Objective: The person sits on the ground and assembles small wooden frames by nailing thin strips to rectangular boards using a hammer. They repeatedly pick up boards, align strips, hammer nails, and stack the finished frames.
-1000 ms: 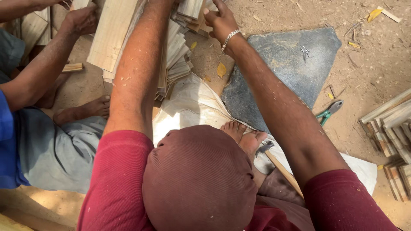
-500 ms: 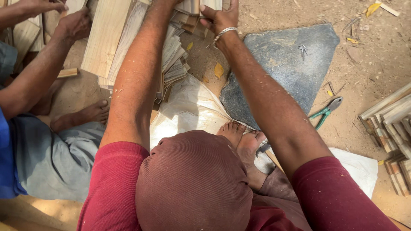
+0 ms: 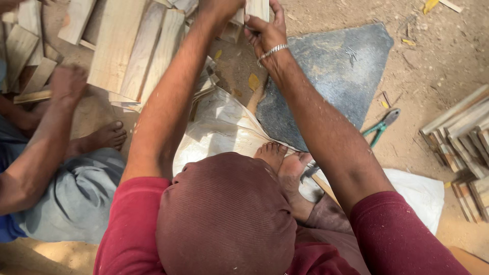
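My left hand reaches to the top edge, its fingers curled over short wooden pieces; part of the hand is cut off by the frame. My right hand, with a silver bracelet on the wrist, grips a pale wooden piece right beside the left hand. Both arms stretch forward over a pile of light wooden planks. My head in a maroon cap and my red sleeves fill the bottom of the view.
A co-worker in grey trousers sits at left, one hand near the planks. A dark stone slab lies ahead, green-handled pliers to its right, a white sack beneath my feet, and wooden strips far right.
My right hand has drawn in next to the left and closed on the wooden piece. The co-worker's hand has dropped from the upper planks to lower left.
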